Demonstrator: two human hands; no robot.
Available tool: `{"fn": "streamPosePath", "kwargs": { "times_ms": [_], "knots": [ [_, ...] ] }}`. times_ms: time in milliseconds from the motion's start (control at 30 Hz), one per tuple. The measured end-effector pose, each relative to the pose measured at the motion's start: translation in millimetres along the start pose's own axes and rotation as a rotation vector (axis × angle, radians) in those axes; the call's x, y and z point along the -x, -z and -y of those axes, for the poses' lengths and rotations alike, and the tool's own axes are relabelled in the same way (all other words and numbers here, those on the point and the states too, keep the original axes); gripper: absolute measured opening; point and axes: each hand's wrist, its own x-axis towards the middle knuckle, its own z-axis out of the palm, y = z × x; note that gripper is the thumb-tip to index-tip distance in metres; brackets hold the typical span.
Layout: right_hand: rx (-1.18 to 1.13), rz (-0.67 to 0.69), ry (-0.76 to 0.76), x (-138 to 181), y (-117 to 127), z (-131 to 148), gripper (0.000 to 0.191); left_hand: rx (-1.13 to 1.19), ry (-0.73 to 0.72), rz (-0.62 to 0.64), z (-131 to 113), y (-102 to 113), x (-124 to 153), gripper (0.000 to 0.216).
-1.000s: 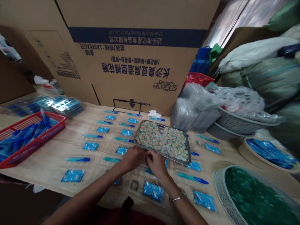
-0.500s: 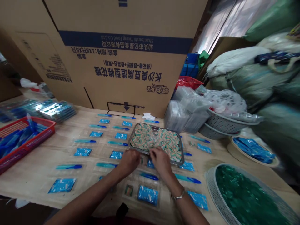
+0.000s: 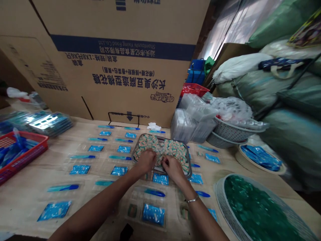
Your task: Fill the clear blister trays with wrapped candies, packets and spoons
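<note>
A metal tray [image 3: 188, 161] lies on the table, heaped with small wrapped pieces [image 3: 173, 149] striped in cream, orange and green. My left hand [image 3: 146, 161] rests on the near part of the heap, fingers down among the pieces. Close beside it, my right hand [image 3: 173, 168] also reaches into the heap, its fingers bunched. Neither hand shows clearly whether it holds a piece. Just below the tray lie a blue sachet [image 3: 160, 178] in a clear plastic blister and a blue plastic spoon [image 3: 154, 192].
Rows of blue sachets and spoons cover the table [image 3: 32, 180]. A red basket [image 3: 30, 147] stands at left. A green-filled white basket [image 3: 258, 209], a stack of clear trays [image 3: 182, 125] and white colanders [image 3: 233, 132] stand right. A large cardboard sheet [image 3: 120, 75] rises behind.
My hands have moved from the tray's near edge onto the heap of pieces. The whole scene has shifted left and down in the view.
</note>
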Motion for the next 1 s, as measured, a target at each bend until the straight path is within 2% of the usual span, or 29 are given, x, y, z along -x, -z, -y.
{"fn": "streamPosePath", "kwargs": {
  "times_ms": [133,300,500,733,900,1000],
  "knots": [
    [-0.116,-0.068,0.035,-4.8,-1.4,4.2,0.016,0.204,0.039,-0.021,10.5,-1.0,-3.3,0.018],
    [-0.193,-0.056,0.055,-18.8,-6.5,4.7,0.016,0.394,0.048,-0.021,16.5,-3.9,-7.6,0.013],
    [-0.103,-0.087,0.018,-19.2,2.9,-12.5,0.017,0.458,0.073,-0.081,23.1,2.8,-1.9,0.012],
    [-0.078,0.069,0.106,-20.3,-10.9,12.4,0.014,0.644,0.118,-0.037,23.7,-5.5,-5.5,0.007],
    [0.073,0.027,0.018,-22.8,-3.9,8.6,0.017,0.687,0.159,-0.068,33.7,3.5,-1.1,0.016],
    [0.167,-0.002,-0.056,-35.8,6.0,1.8,0.018,0.667,0.184,-0.064,38.6,6.2,2.1,0.016]
  ]
}}
